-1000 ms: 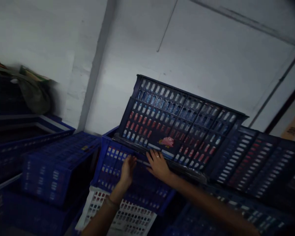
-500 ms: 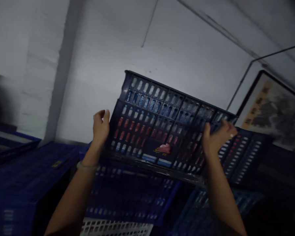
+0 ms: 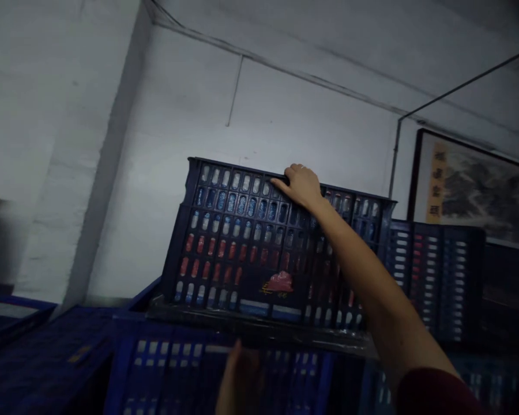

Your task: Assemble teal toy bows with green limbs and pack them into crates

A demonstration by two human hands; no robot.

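A dark blue slotted plastic crate (image 3: 253, 278) leans in the middle of the view, higher on its left side. White, blue and red contents show through its slots, and a pink patch (image 3: 280, 282) marks its front panel. My right hand (image 3: 301, 183) is over the crate's top rim, the fingers curled behind the edge and the thumb on the front. Low in front of the brighter blue crate (image 3: 179, 377) beneath is my left hand (image 3: 239, 372). It is smeared and dark, so its finger pose and any contact are unclear.
More dark crates (image 3: 436, 276) stand at the right, below a framed picture (image 3: 480, 190) on the wall. Blue crates (image 3: 56, 340) fill the lower left. A wall corner or pillar edge (image 3: 108, 150) rises behind them, and a thin pipe (image 3: 395, 153) runs down the wall.
My right hand has moved left from the crate's right part onto its top rim. The left hand has dropped from beside the crate to below it. The camera view has shifted.
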